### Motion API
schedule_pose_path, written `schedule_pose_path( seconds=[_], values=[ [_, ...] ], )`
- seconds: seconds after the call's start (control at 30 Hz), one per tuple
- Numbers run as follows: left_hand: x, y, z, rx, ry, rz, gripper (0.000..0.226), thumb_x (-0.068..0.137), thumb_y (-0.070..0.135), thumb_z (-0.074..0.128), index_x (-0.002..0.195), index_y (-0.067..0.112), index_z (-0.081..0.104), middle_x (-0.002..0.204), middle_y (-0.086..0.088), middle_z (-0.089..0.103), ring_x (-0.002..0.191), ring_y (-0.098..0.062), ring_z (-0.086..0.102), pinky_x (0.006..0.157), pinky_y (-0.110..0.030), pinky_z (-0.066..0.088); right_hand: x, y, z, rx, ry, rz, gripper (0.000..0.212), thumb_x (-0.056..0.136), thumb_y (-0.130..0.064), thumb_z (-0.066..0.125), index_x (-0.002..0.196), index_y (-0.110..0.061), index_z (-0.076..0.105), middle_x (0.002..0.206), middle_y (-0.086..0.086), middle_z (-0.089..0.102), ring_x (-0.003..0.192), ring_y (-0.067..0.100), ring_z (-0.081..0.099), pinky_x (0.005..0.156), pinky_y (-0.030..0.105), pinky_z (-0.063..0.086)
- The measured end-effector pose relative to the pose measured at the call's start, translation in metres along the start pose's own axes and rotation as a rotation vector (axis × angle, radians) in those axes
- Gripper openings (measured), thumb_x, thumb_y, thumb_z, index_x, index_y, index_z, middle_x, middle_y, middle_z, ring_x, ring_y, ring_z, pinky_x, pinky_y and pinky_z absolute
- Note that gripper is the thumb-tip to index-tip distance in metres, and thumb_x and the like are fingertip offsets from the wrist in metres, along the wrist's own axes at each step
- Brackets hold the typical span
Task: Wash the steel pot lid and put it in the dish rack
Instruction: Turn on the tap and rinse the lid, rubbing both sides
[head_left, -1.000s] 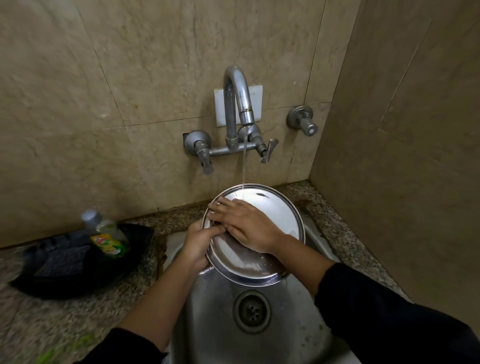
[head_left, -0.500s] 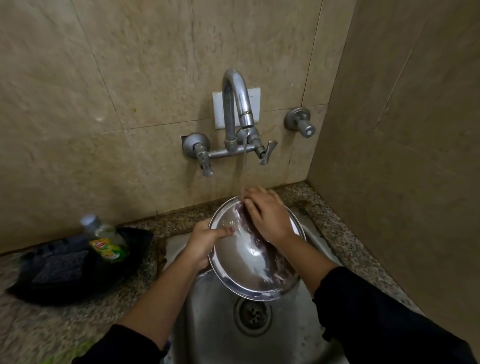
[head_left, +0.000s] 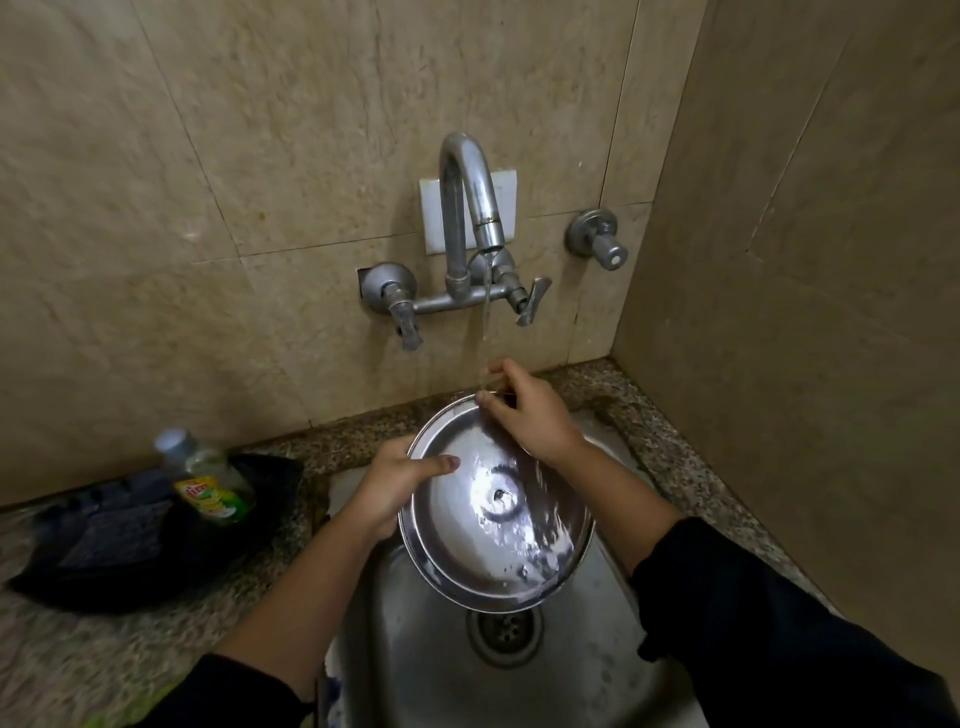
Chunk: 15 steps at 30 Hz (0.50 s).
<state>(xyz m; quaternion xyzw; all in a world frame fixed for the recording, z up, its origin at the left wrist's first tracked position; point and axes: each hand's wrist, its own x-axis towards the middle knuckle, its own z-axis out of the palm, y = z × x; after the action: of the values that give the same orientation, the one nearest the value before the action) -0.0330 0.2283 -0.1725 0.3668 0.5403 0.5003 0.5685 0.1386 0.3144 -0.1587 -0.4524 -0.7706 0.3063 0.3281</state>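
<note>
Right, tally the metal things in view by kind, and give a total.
Round steel pot lid: 1
Curved chrome wall tap: 1
Separate round chrome wall valve: 1
Stainless steel sink: 1
Total: 4

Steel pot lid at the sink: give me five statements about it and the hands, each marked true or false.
1. Water runs from the tap. True.
2. The left hand grips the steel pot lid at its rim. True.
3. The lid lies flat on the sink floor. False: it is held tilted above the drain.
4. The right hand holds a sponge. False: no sponge shows; its fingers are at the lid's far edge under the stream.
5. The soap bottle stands right of the sink. False: left.
</note>
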Motion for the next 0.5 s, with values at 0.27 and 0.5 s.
schedule_pose_path(
  seconds=[0.27, 0.5],
  values=[
    [-0.001, 0.000, 0.003, 0.052, -0.002, 0.047, 0.020, 0.077, -0.009, 0.065, 0.088, 0.007, 0.070, 0.076, -0.005, 0.075, 0.068, -0.017, 0.071, 0.066, -0.028, 0.056, 0.010, -0.023, 0.011, -0.373, -0.224, -0.296, 0.024, 0.095, -0.036, 0.052, 0.098, -0.017, 0.066, 0.097, 0.005, 0.069, 0.092, 0.024, 0.062, 0.077, 0.038, 0.046],
    [-0.007, -0.010, -0.009, -0.092, 0.138, 0.054, 0.013, 0.081, 0.001, 0.067, 0.092, 0.005, 0.071, 0.086, -0.014, 0.075, 0.074, -0.028, 0.072, 0.067, -0.035, 0.058, 0.021, 0.012, -0.011, 0.070, -0.121, 0.105, 0.031, 0.094, -0.041, 0.054, 0.070, -0.023, 0.057, 0.070, -0.002, 0.059, 0.071, 0.018, 0.056, 0.076, 0.043, 0.048]
  ],
)
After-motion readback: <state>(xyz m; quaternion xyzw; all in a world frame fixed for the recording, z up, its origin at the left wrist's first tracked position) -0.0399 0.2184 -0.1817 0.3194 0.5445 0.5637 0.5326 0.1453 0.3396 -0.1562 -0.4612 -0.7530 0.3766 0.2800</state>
